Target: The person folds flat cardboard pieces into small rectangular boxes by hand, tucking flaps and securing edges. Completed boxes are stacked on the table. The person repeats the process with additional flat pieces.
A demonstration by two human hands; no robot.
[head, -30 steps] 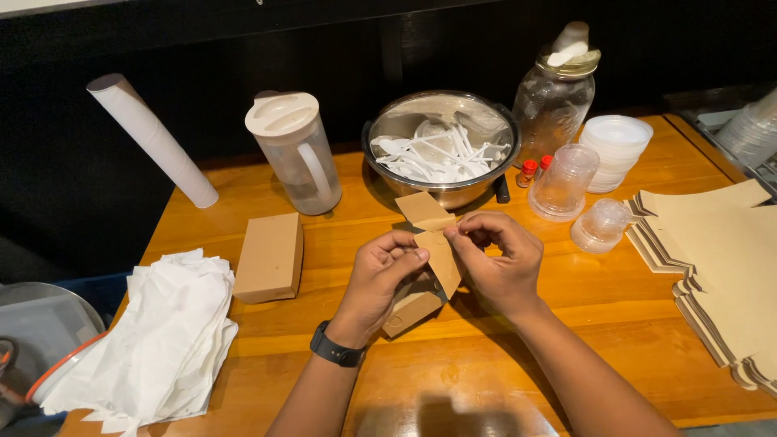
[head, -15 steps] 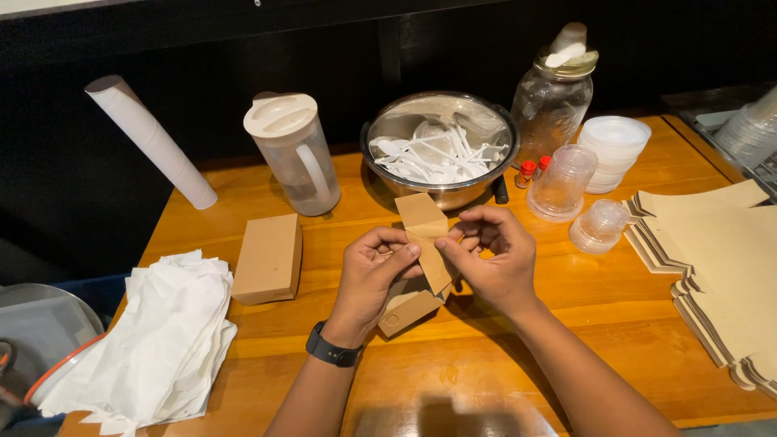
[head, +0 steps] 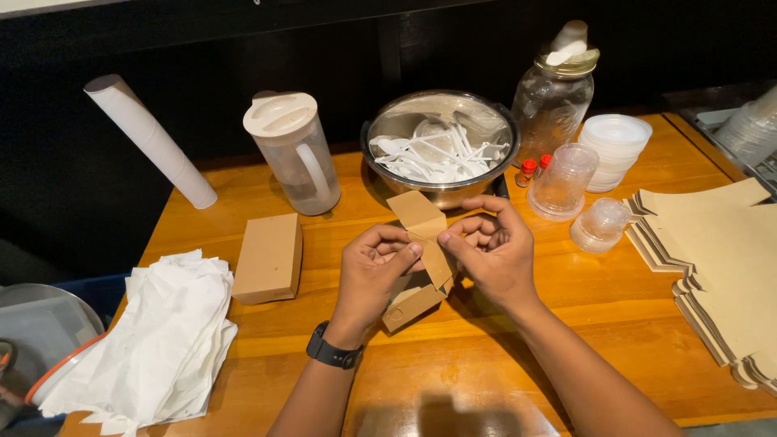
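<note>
Both hands are pinched on the little brown box (head: 417, 279) near the middle of the bench (head: 486, 380): left hand (head: 374, 271) on one side, right hand (head: 490, 255) on the other, w/ the flap standing up between them. Vs. a sec ago the hands came closer together and the flap got folded in more, so the box looks nearly made. A done box (head: 269, 257) lies just to the left.

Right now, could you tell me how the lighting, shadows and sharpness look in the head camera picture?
Head view: warm light from above, with glare on the metal bowl rim and the glass jar; a dark shadow on the wooden table under both hands; the back wall nearly black; the left hand, right hand and the brown cardboard box are sharp, without motion blur.
</note>
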